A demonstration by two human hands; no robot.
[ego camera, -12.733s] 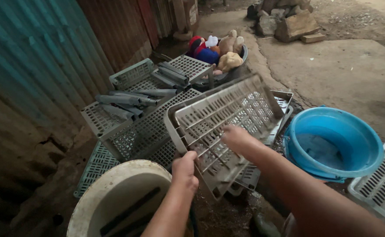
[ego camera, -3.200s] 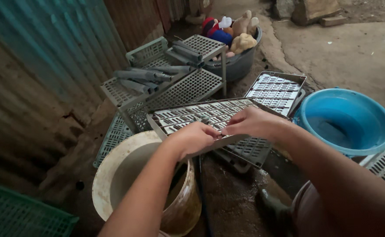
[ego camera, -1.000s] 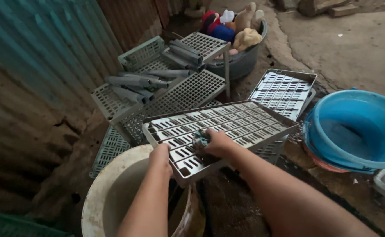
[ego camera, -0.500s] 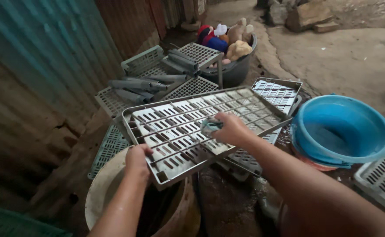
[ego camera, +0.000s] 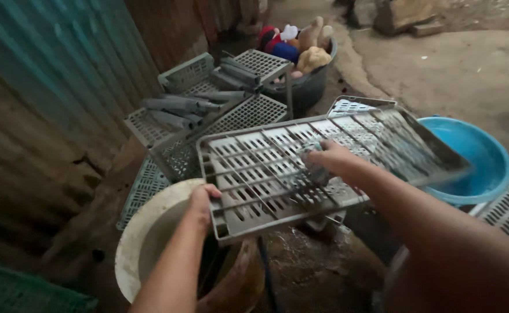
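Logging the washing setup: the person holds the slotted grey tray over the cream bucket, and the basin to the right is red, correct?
Not quite. The head view shows the basin is blue. The rest stands: the left hand holds the slotted grey tray over the cream bucket.

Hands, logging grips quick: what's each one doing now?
Left hand: shut on the grey tray's corner.
Right hand: pressing a scrubber onto the tray.

I have one view only: the head camera, mounted above the hands and pitched steeply down and forward. It sits close, with both forearms entering from the bottom edge. The tray (ego camera: 324,168) fills mid-frame; the ground beyond occupies the top. No second view overlaps it.
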